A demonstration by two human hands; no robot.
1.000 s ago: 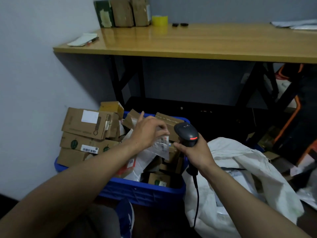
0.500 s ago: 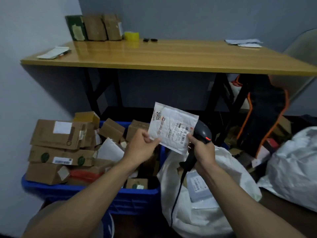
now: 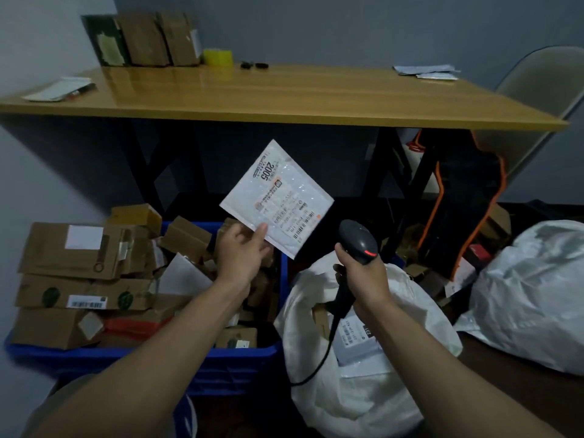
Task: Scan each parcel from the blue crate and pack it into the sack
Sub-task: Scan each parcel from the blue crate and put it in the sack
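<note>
- Currently a white padded parcel point(image 3: 278, 197) is being held up above the far side of the blue crate point(image 3: 243, 365), with its printed label and barcodes turned toward the camera.
- The parcel's near edge is being pinched by the left hand point(image 3: 241, 251), thumb on the label side and fingers behind.
- A black scanner point(image 3: 358, 240) is being gripped by the right hand point(image 3: 363, 279), whose fingers are curled round its handle.
- The scanner's head, on which a red light is showing, is being held just right of the parcel, near it but not touching.
- The white sack point(image 3: 363, 406) is standing open just right of the crate, below the right hand, with parcels lying inside.
- Brown cardboard boxes point(image 3: 72, 251) are being carried by the crate, heaped above its rim on the left.
- A wooden counter point(image 3: 284, 96) is standing behind, with a yellow tape roll point(image 3: 218, 56) lying at its far edge.
- Another filled white bag point(image 3: 531, 298) is lying at the right.
</note>
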